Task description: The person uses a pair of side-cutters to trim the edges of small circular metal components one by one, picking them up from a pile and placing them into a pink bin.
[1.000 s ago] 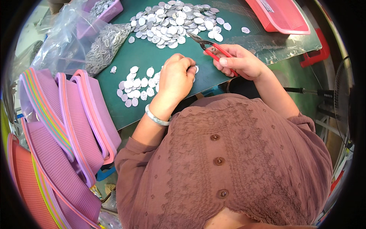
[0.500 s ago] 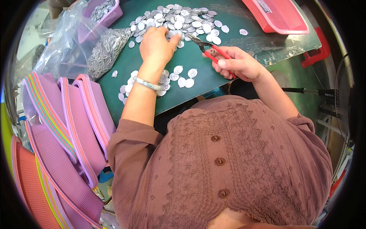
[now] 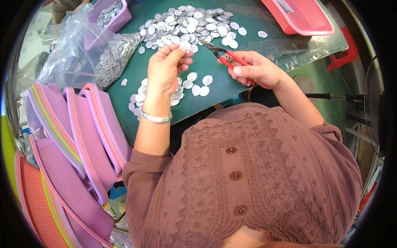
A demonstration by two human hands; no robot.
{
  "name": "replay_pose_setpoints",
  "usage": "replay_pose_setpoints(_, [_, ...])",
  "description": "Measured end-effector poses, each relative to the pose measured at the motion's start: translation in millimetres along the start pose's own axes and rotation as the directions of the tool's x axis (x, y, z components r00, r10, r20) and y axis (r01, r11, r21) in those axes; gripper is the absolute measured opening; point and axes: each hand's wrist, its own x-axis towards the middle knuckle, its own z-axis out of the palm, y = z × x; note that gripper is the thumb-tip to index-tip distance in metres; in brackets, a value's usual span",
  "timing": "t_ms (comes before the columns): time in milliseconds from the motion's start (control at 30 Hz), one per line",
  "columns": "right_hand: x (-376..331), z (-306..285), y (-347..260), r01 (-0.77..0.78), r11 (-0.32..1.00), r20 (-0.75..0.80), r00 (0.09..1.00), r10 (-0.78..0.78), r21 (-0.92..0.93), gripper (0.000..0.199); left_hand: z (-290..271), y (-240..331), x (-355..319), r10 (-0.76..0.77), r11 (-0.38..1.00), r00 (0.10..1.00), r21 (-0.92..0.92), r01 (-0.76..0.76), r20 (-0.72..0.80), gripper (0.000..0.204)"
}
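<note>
Head view: left hand (image 3: 165, 68) is raised off the counter (image 3: 215, 76), fingertips pinched on one small silver oval tag (image 3: 183, 46), just below the big heap of tags (image 3: 186, 25). Half a second ago that hand was reaching flat into the heap; a second ago it was down by the small near pile (image 3: 182, 84). So a fresh piece has been picked and lifted. Right hand (image 3: 256, 68) has its grip closed round the red handles of the pliers (image 3: 225, 53), same place as before; nose points at the pinched tag, close to it, contact not clear. Whether the plier tips are open or closed is too small to tell.

My read: pick done, tag now presented to the tool, tool work on it not begun.

Around: clear bag of small metal rings (image 3: 113, 58) on the left, purple bin (image 3: 109, 18) behind it, pink tray (image 3: 304, 16) far right, stacked purple baskets (image 3: 82, 140) beside the counter.
</note>
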Motion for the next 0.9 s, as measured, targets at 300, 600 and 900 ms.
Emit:
replay_pose_setpoints(300, [-2.7, 11.0, -5.4, -0.001, 0.959, -0.021, 1.000, -0.005, -0.284, 0.054, 1.0, 1.5, -20.9, 0.014, 0.999, 0.998, -0.035, -0.012, 0.069, 0.009])
replay_pose_setpoints(600, [-2.3, 17.1, -7.1, 0.019, 0.930, 0.019, 1.000, -0.013, -0.368, 0.058, 5.4, 4.7, -29.9, 0.048, 0.996, 0.999, 0.078, -0.049, 0.017, 0.012])
replay_pose_setpoints(900, [-2.3, 17.7, -7.0, 0.008, 0.917, 0.010, 1.000, -0.004, -0.398, 0.056, 8.4, 5.4, -31.7, 0.059, 0.995, 0.998, 0.086, -0.059, -0.001, 0.015])
